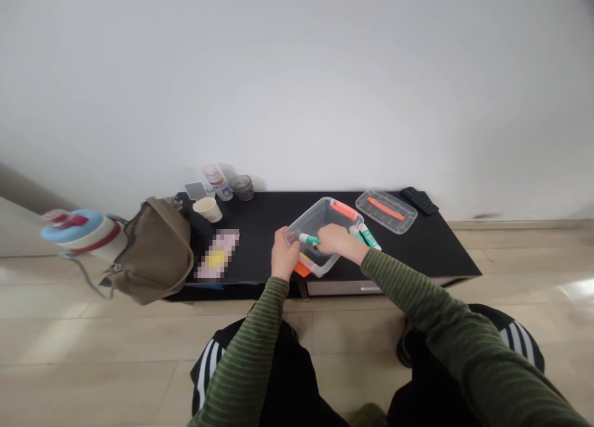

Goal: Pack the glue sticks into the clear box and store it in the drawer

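My left hand [284,254] grips the left rim of a clear plastic box [325,265] with orange clips, its fingers closed over the edge. Over the box's open top, my right hand [338,240] is closed around a white-and-green tube [309,239], held nearly level with its white end pointing left. I cannot tell whether it is a glue stick or a marker. Another white-and-green tube [370,236] lies on the black table just right of the box, with a similar one partly hidden beside it. My right hand covers part of the box's inside.
The clear lid [387,211] with an orange strip and a black keypad-like object [419,200] are at the table's [431,247] back right. Leftward are a paper cup [208,210], a glass [242,187], a spray bottle [218,182], a brown bag [155,254] and a large bottle [88,232].
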Motion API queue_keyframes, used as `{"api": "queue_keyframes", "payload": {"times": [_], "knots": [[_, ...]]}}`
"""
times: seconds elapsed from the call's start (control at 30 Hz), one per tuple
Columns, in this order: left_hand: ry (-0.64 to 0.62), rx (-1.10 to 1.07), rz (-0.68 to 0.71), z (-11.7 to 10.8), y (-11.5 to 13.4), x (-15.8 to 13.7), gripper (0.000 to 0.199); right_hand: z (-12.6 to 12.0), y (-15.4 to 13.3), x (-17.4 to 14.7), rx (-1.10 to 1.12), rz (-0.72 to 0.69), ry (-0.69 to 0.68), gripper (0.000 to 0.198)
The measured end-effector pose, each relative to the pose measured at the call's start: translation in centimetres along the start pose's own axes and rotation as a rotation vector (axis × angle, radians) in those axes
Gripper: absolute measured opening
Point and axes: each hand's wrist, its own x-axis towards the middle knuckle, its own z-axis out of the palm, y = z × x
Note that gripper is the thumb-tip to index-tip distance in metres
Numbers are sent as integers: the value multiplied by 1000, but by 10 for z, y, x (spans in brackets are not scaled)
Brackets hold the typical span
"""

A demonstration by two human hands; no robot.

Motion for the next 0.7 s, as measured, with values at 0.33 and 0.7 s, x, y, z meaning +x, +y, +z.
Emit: {"api": "queue_keyframes", "payload": {"times": [0.33, 0.7], "knots": [[10, 52, 7, -1, 1, -3, 54, 25, -17, 23, -36, -42, -167, 36], [4, 25, 20, 0, -1, -1, 52, 19, -19, 18, -111, -98, -235, 40]]}}
